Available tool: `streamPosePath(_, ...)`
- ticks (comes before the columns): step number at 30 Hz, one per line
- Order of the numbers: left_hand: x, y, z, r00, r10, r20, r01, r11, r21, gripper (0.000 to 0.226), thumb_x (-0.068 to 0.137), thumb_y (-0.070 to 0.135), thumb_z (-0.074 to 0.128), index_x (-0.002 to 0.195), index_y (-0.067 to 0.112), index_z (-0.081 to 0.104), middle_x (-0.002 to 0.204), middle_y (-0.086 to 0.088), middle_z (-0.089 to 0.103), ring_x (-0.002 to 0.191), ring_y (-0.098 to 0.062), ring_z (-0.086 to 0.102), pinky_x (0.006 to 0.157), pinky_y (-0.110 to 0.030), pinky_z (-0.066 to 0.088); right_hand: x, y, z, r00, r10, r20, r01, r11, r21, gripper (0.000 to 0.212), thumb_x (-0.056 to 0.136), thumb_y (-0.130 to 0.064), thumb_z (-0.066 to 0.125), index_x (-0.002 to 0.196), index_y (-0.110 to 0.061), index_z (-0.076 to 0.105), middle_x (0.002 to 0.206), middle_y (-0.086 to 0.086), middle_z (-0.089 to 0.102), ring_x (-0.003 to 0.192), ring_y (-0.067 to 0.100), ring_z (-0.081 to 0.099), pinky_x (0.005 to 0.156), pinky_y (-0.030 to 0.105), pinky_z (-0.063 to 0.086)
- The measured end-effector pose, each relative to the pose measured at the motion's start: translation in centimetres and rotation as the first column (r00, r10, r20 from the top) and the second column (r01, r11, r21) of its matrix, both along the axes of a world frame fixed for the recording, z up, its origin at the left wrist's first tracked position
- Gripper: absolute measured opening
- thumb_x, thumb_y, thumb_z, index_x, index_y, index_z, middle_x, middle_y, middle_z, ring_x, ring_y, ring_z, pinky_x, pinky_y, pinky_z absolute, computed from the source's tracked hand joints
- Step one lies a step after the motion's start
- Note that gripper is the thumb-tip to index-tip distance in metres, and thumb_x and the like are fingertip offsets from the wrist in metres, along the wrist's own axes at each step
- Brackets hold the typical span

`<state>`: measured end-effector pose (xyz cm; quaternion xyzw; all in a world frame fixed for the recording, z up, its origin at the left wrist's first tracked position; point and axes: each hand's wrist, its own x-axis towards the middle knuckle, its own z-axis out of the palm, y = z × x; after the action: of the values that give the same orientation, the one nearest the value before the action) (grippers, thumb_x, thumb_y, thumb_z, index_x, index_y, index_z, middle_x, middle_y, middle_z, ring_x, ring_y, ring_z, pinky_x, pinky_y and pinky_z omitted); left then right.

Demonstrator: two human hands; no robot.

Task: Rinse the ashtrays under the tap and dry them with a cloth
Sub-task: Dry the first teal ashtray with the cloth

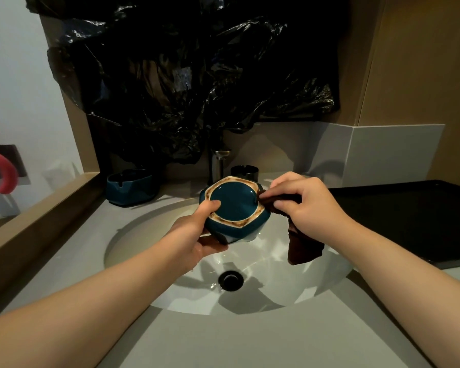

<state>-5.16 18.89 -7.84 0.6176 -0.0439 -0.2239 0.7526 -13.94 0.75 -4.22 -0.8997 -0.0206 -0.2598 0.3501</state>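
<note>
Drying looks under way — the left hand grips the teal ashtray tilted above the sink, likely so drips fall in, while the right hand pinches the cloth against its rim.

The left forearm and right forearm are bare to the frame's edge. The left hand and right hand are bare too; nails seem short, in dim light.
</note>
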Motion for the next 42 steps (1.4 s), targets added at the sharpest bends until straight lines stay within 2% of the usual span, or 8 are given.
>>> streamPosePath(13,0.4,0.0,-0.2,0.996,0.008,-0.086,-0.015,0.996,-0.084,0.028,0.091,0.035,0.058,0.105,0.011,0.058,0.096,-0.018,0.07,0.086,-0.031,0.069,0.066,-0.037,0.053,-0.3,4.4,-1.8,0.968,0.198,0.151,-0.106,0.877,-0.469,0.029,0.079,0.009,0.064,0.096,-0.012,0.074,0.101,-0.002,0.056,0.095,0.019,0.049,0.08,0.022,0.046)
streamPosePath(21,0.3,0.1,0.1,0.99,0.02,-0.137,-0.036,0.992,-0.117,0.036,0.088,0.035,0.064,0.116,0.014,0.054,0.112,-0.017,0.064,0.092,-0.03,0.064,0.064,-0.041,0.055,0.6,1.0,-1.6,0.985,-0.129,0.118,0.144,0.982,-0.126,0.031,0.084,0.01,0.055,0.09,-0.018,0.066,0.103,-0.005,0.054,0.099,0.011,0.049,0.079,0.007,0.037)
streamPosePath(24,0.2,-0.1,0.1,0.997,-0.004,-0.08,-0.005,0.993,-0.117,0.03,0.088,0.033,0.064,0.11,0.013,0.055,0.107,-0.016,0.065,0.096,-0.03,0.064,0.066,-0.04,0.055,1.6,-0.7,-1.7,0.94,-0.319,-0.124,0.334,0.933,0.131,0.024,0.089,0.001,0.053,0.097,-0.018,0.066,0.103,0.007,0.06,0.086,0.018,0.055,0.067,0.019,0.045)
streamPosePath(27,0.2,-0.3,0.0,0.999,-0.009,-0.037,0.005,0.993,-0.116,0.021,0.089,0.029,0.063,0.102,0.013,0.056,0.109,-0.015,0.065,0.099,-0.031,0.064,0.074,-0.04,0.054,1.3,-1.2,-1.1,0.874,-0.125,-0.469,0.388,0.761,0.52,0.023,0.086,-0.009,0.06,0.107,-0.003,0.066,0.105,0.02,0.066,0.082,0.024,0.06,0.074,0.029,0.053)
streamPosePath(30,0.2,-0.3,0.1,1.0,0.001,-0.023,-0.004,0.99,-0.144,0.019,0.089,0.026,0.063,0.1,0.013,0.055,0.11,-0.015,0.065,0.095,-0.03,0.066,0.084,-0.042,0.054,0.2,-0.5,-0.4,0.759,0.074,-0.646,0.385,0.75,0.538,0.039,0.092,-0.044,0.053,0.109,-0.013,0.069,0.088,0.008,0.066,0.073,0.019,0.059,0.052,0.024,0.05)
streamPosePath(34,0.0,-0.4,-0.2,0.997,-0.063,0.041,0.069,0.987,-0.143,0.03,0.089,0.025,0.064,0.113,0.007,0.058,0.113,-0.016,0.068,0.099,-0.031,0.067,0.085,-0.041,0.054,0.4,-0.3,-0.6,0.784,0.169,-0.598,0.263,0.781,0.566,0.064,0.076,-0.074,0.047,0.11,-0.024,0.066,0.09,0.005,0.065,0.072,0.018,0.057,0.055,0.028,0.042)
streamPosePath(39,-0.3,-0.3,-0.6,0.962,-0.265,0.068,0.27,0.96,-0.073,0.033,0.09,0.019,0.061,0.121,0.01,0.057,0.111,-0.011,0.071,0.105,-0.027,0.067,0.091,-0.038,0.053,-0.2,0.0,-0.8,0.844,0.133,-0.52,0.157,0.865,0.477,0.027,0.083,-0.048,0.064,0.089,-0.023,0.07,0.071,-0.01,0.073,0.06,0.002,0.067,0.052,0.017,0.048)
streamPosePath(42,-0.2,-0.1,-0.7,0.942,-0.324,0.088,0.323,0.946,0.03,0.035,0.087,0.019,0.066,0.121,0.017,0.056,0.108,-0.005,0.073,0.106,-0.024,0.066,0.099,-0.04,0.049,-0.1,-0.8,-0.3,0.871,0.077,-0.485,0.113,0.929,0.351,0.032,0.078,-0.047,0.069,0.09,-0.018,0.073,0.084,-0.001,0.075,0.079,0.014,0.071,0.075,0.029,0.055)
